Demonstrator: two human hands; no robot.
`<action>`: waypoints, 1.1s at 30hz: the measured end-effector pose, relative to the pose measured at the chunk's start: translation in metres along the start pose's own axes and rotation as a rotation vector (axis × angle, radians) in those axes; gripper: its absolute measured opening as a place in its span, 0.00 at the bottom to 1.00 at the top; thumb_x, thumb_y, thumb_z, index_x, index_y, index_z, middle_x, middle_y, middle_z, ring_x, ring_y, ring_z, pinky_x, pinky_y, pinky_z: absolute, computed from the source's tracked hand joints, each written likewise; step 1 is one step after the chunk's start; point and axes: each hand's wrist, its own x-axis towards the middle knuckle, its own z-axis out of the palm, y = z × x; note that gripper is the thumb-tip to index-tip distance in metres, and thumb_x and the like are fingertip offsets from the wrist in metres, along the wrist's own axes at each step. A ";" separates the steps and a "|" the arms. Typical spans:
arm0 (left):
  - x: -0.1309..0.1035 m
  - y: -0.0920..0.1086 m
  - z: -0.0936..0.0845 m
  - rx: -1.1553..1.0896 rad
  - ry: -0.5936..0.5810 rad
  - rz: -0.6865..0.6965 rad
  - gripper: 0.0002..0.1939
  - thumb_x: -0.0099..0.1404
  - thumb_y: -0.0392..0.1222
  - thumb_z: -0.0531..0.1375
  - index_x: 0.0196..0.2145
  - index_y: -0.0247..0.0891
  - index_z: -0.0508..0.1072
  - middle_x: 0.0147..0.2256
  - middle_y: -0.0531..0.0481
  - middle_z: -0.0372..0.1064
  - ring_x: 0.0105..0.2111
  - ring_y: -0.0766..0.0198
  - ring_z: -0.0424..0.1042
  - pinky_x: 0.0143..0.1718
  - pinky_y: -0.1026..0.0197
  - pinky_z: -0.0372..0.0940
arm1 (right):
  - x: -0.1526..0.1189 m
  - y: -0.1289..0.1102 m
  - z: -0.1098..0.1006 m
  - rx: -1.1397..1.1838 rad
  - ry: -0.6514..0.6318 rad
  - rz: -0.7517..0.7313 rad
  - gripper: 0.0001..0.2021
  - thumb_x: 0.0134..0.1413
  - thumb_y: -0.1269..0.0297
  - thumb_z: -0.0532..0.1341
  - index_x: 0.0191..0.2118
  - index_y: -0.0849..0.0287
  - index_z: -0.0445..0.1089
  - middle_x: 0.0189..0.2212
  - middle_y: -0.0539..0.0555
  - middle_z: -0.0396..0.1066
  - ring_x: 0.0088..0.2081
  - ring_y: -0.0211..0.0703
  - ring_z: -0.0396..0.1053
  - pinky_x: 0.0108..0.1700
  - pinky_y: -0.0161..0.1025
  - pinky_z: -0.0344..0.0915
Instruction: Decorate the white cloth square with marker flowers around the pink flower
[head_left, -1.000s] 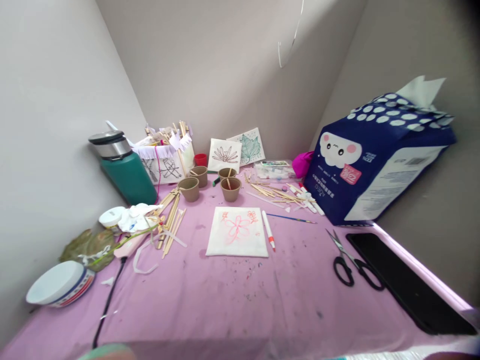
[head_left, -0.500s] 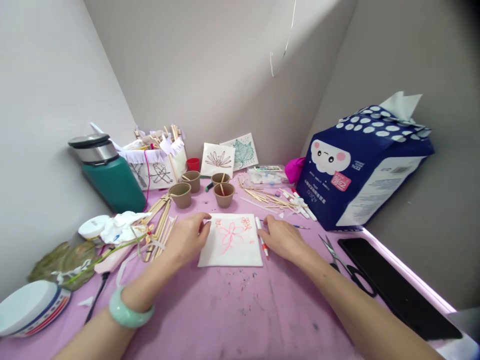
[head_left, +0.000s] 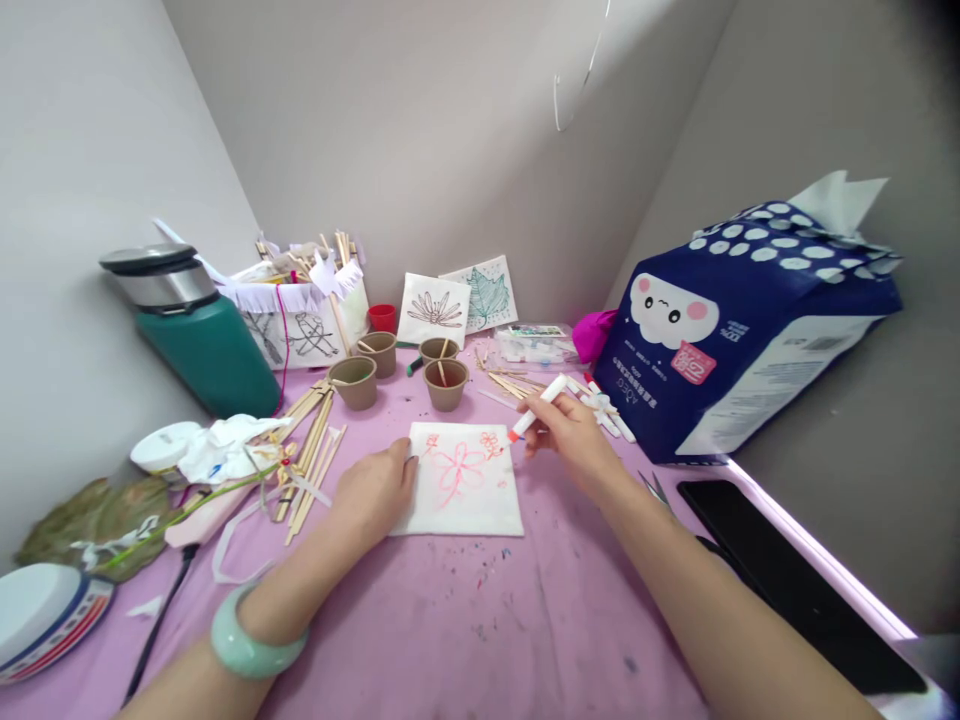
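A white square sheet [head_left: 480,510] with pink and red flower drawings lies on the pink-purple tablecloth in front of me. My left hand [head_left: 377,483] rests at its left edge, with the fingertips on the edge and a thumb partly under view; I cannot make out a grip. My right hand [head_left: 568,433] holds a white marker [head_left: 541,408] by the sheet's upper right corner. The marker is tilted, its red-orange end pointing down and left, close to the small red flower.
Brown pots [head_left: 446,385] with sticks stand behind the sheet. A green bottle [head_left: 206,350] and wooden sticks [head_left: 315,460] are at left. At right are a blue tissue pack [head_left: 660,370], scissors [head_left: 656,490] and a black phone [head_left: 795,590]. Two drawn cards [head_left: 433,312] lean on the wall.
My right hand has picked up the white marker from beside the sheet and tilted it over the corner. My left hand has shifted slightly down along the left edge.
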 end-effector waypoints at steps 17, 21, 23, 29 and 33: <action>0.000 -0.005 0.003 0.011 -0.004 0.053 0.19 0.68 0.43 0.45 0.52 0.38 0.63 0.40 0.39 0.74 0.39 0.49 0.74 0.35 0.54 0.64 | -0.018 0.038 0.017 -0.037 0.016 -0.125 0.17 0.55 0.48 0.56 0.28 0.57 0.60 0.14 0.42 0.56 0.15 0.32 0.51 0.19 0.33 0.48; 0.000 -0.005 0.003 0.018 -0.006 0.062 0.18 0.68 0.43 0.45 0.52 0.37 0.63 0.39 0.39 0.74 0.38 0.49 0.74 0.34 0.54 0.64 | -0.019 0.042 0.013 -0.157 0.074 -0.180 0.16 0.58 0.50 0.54 0.26 0.56 0.58 0.14 0.43 0.53 0.16 0.33 0.50 0.20 0.33 0.48; 0.000 -0.005 0.002 0.015 -0.008 0.065 0.18 0.68 0.43 0.45 0.52 0.38 0.63 0.39 0.40 0.75 0.38 0.49 0.74 0.34 0.54 0.64 | -0.019 0.043 0.012 -0.164 0.072 -0.183 0.16 0.58 0.51 0.53 0.25 0.56 0.57 0.14 0.43 0.52 0.17 0.34 0.50 0.20 0.33 0.48; -0.001 -0.005 0.000 0.012 -0.028 0.069 0.18 0.68 0.43 0.45 0.52 0.38 0.63 0.42 0.40 0.74 0.40 0.51 0.74 0.36 0.55 0.63 | -0.022 0.041 0.016 -0.234 0.045 -0.213 0.16 0.59 0.52 0.52 0.25 0.56 0.57 0.14 0.44 0.53 0.18 0.35 0.52 0.22 0.34 0.51; 0.000 -0.004 -0.001 0.002 -0.038 0.068 0.18 0.68 0.43 0.45 0.53 0.38 0.63 0.42 0.39 0.73 0.41 0.49 0.74 0.37 0.53 0.64 | -0.022 0.039 0.016 -0.271 0.047 -0.253 0.15 0.59 0.54 0.52 0.24 0.56 0.57 0.16 0.44 0.53 0.21 0.36 0.54 0.25 0.34 0.53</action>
